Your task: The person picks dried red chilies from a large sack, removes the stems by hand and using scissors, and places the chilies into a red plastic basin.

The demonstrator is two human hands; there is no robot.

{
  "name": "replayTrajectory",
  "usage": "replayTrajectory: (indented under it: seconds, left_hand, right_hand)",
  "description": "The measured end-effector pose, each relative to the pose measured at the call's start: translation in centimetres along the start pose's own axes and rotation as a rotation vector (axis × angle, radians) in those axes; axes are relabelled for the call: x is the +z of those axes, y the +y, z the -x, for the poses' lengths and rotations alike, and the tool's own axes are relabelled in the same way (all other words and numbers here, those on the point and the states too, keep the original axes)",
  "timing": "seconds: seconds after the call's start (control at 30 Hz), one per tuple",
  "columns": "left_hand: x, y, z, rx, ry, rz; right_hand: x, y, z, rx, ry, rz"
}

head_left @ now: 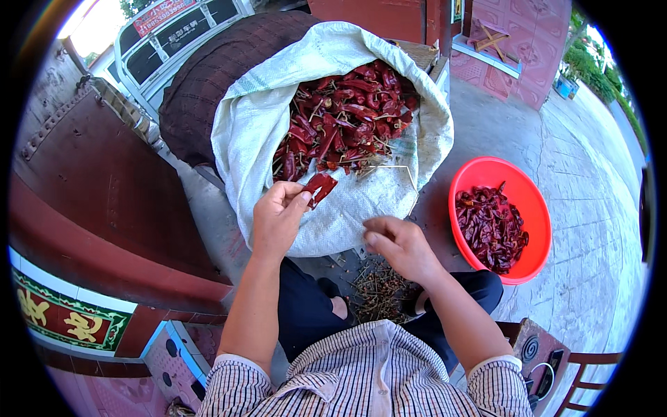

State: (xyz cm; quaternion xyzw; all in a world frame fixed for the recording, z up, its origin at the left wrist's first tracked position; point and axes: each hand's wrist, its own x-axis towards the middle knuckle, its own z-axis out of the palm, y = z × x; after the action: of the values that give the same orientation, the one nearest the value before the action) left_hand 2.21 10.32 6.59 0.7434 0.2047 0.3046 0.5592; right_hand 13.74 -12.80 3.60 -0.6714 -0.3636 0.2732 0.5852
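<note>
Between the thumb and fingers of my left hand (pixel 278 217) is a dried red chili pepper (pixel 320 189), held above the near edge of a white woven sack (pixel 326 226). Rolled open, the sack contains a heap of dried red chilies (pixel 351 115), many with stems. My right hand (pixel 397 244) hovers near the sack's lower right rim, its fingers curled in a pinch; whatever they may hold is hidden. To the right of that hand stands a red plastic basin (pixel 538 240) with dark red chilies (pixel 490 226) in it.
Loose chili stems (pixel 381 288) litter the ground between my feet. A dark brown cloth-covered bulk (pixel 208 90) stands behind the sack's left side, near a white vehicle (pixel 156 52). At lower right is a small table (pixel 538 354) beside a wooden chair (pixel 583 379). A red metal panel (pixel 111 187) lies left.
</note>
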Motion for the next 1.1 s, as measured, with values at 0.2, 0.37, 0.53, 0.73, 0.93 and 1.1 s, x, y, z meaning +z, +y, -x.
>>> replayTrajectory:
  seconds: [0.2, 0.37, 0.53, 0.73, 0.93, 1.1]
  left_hand:
    - [1.1, 0.2, 0.8, -0.169, -0.127, 0.258]
    - [2.9, 0.1, 1.8, -0.042, -0.266, 0.036]
    - [2.6, 0.1, 1.7, -0.075, -0.251, 0.091]
    - [3.3, -0.3, -0.1, 0.050, -0.232, -0.033]
    - [3.8, 1.0, -1.2, 0.361, -0.176, -0.411]
    - [8.7, 3.4, -3.5, 0.773, -0.424, -1.016]
  right_hand:
    - [3.2, -2.3, -4.7, 0.053, -0.001, -0.369]
    - [3.8, -0.2, -6.4, 0.134, -0.016, -0.686]
    - [1.2, 0.4, -5.4, 0.194, 0.072, -0.937]
    - [-4.0, 0.6, -3.4, 0.171, 0.231, -0.940]
    - [-14.6, 2.7, -1.9, 0.063, 0.621, -0.145]
    - [-18.6, 1.9, 1.1, -0.096, 0.831, 0.723]
